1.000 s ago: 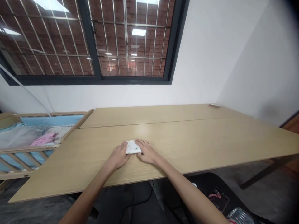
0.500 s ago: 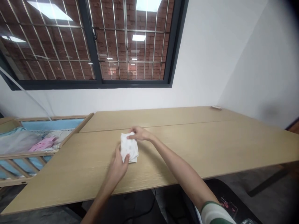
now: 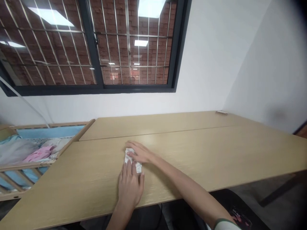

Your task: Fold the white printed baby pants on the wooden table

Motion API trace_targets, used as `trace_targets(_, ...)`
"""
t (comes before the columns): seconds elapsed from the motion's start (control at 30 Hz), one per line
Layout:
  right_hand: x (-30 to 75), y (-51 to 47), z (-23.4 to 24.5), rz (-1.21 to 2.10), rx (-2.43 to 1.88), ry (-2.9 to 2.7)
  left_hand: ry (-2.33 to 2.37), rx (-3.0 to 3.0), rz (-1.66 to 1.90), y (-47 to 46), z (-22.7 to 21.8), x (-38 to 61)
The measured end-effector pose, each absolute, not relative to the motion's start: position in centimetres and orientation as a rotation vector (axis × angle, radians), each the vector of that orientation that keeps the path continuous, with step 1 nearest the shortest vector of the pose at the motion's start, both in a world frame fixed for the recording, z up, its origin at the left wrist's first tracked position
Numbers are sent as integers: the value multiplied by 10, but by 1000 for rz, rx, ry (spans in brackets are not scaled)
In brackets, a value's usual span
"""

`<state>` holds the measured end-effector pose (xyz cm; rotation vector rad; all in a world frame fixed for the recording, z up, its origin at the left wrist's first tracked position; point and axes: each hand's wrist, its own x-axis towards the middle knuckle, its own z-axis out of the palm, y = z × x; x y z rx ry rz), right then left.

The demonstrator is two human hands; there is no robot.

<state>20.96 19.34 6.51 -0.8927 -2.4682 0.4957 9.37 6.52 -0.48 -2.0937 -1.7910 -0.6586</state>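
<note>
folded white cloth (image 3: 138, 167) on tabletop (image 3: 203, 150), long axis pointing away from person | right hand (image 3: 140, 152) open, flat across far half | left hand (image 3: 129, 188) open, fingertips at near end

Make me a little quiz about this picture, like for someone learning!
1. True or false: the left hand is touching the white cloth, and the right hand is on it too.
2. What lies in the wooden crib? A: pink clothes. B: a cup. C: a ball.
3. What can you see through the window?

Key: 1. True. 2. A. 3. A brick wall.
</note>
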Motion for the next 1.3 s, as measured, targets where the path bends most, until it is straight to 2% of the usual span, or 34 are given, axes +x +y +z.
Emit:
trace_targets(0.13, 202, 144, 66, 696, -627, -2814, -1789, -2263, -565, 49, -19, 97)
trace_targets(0.3, 208, 154, 49, 752, -642, -2931, -1849, -2226, -626, 44, -14, 96)
trace_targets(0.57, 208, 240, 38, 456, -937, -2852, -1861, -2154, -626, 49, -20, 100)
trace_targets(0.7, 208, 229, 24, 254, -1124, -2598, -1899, -2260, -684, 58, -13, 85)
trace_targets(0.83, 208, 200, 19, 31, -1468, -2259, -2201, -2226, -698, 87, 13, 52)
trace_targets(1.03, 185, 155, 25, 152, -1590, -2138, -2396, -2198, -444, 103, 34, 27)
trace_targets(1.2, 156, 87, 32, 285, -1592, -2128, -2376, -2326, -364, 45, 33, 4)
trace_targets(1.3, 132, 43, 45, 479, -1383, -2166, -2337, -2426, -414, -4, 39, -36)
